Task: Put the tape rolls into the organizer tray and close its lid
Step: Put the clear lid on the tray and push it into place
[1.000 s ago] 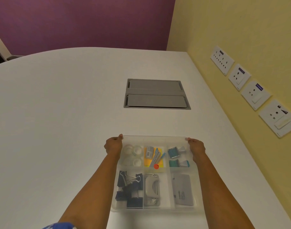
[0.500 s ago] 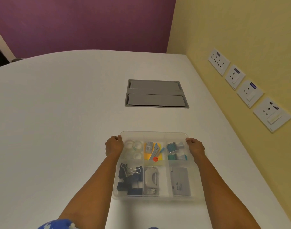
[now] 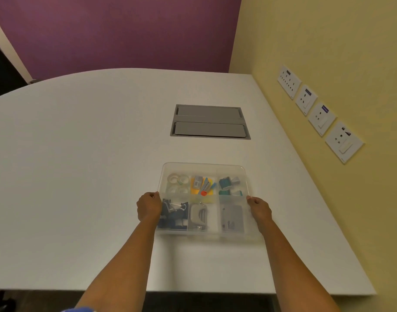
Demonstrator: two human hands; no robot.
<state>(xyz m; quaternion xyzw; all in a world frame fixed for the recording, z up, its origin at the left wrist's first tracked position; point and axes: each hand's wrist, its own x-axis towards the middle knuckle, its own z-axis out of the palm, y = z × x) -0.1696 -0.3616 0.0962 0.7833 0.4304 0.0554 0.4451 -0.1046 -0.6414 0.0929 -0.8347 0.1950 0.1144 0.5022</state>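
The clear organizer tray (image 3: pixel 204 164) sits on the white table with its frosted lid (image 3: pixel 231 171) lying flat over it. Several clear tape rolls (image 3: pixel 177 179) show through the lid in the far-left compartment. Other compartments hold binder clips, a hole punch, sticky notes and small boxes. My left hand (image 3: pixel 149 206) grips the tray's left edge about halfway along, fingers curled and thumb on top of the lid. At the right edge my right hand (image 3: pixel 259 209) holds on the same way.
A grey cable hatch (image 3: pixel 210 122) is set into the table beyond the tray. A yellow wall with a row of socket plates (image 3: pixel 321 115) runs along the right. The table's front edge (image 3: pixel 193 291) is close to my body.
The lid has come down flat onto the tray. Both hands slid from the far corners back to the middle of the side edges.
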